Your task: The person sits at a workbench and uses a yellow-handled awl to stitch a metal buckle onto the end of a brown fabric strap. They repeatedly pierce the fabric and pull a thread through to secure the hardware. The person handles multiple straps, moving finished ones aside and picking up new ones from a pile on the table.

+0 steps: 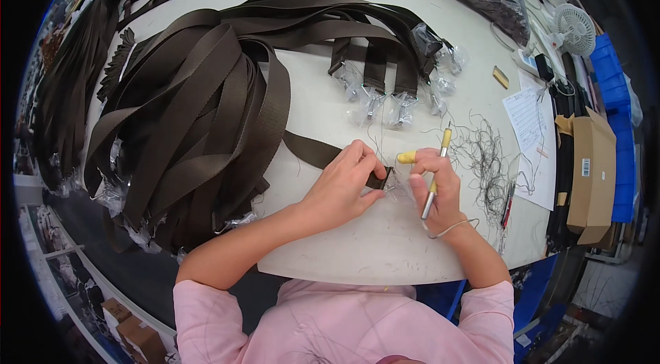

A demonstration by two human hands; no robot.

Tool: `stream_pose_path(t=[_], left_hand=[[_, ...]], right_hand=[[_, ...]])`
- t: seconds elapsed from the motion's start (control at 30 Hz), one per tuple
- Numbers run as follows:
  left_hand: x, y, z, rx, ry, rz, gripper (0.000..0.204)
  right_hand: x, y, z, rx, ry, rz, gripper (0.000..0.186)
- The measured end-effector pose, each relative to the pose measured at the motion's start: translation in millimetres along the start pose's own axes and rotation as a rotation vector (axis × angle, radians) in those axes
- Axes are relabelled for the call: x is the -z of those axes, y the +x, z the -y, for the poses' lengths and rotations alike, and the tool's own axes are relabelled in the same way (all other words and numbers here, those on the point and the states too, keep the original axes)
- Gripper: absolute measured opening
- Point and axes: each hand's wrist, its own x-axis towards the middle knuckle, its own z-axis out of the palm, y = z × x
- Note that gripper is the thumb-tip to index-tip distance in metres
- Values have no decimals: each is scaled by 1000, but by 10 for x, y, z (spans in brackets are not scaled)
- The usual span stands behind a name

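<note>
My left hand [347,182] pinches the end of a dark brown webbing strap [309,150], pressing it near the table's front edge. A bit of clear plastic and fine thread show at the strap's tip. Just right of it, my right hand [440,189] is closed around a slim pen-like tool [446,138] with silver and yellow sections, held upright at a tilt. A yellow finger cover [407,157] sits on one fingertip of that hand and points toward the strap end. A cord loops around my right wrist.
Heaped brown straps [185,103] cover the left of the white table [323,254]; several plastic-wrapped ends [402,109] lie beyond my hands. Loose dark threads [485,164], a written sheet [529,120], a small fan [574,26] and a cardboard box [592,175] are at right.
</note>
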Motion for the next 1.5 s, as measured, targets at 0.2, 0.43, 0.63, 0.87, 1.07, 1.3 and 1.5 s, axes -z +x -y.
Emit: stream_pose_path(t=[0.2,0.43,0.63,0.87,1.07,1.3,1.5], left_hand=[[-15,-3,43,-153,122,-18,23],[54,17,99,-69,-38,-7,18],[79,37,109,-17,-86,5,15],[96,-2,88,-22,-63,85,22],[38,-9,50,-72,-29,65,23],[-6,-14,127,-138,-6,28,18],[174,11,98,35,-65,41,13]], right_hand=[[103,179,242,-73,219,-146,16],[-100,64,259,98,-179,88,25],[-60,104,299,52,-249,210,27],[-60,126,277,71,-241,318,29],[-138,53,221,141,-144,136,34],[-42,56,222,197,-60,52,21],[91,-37,142,362,-146,168,5]])
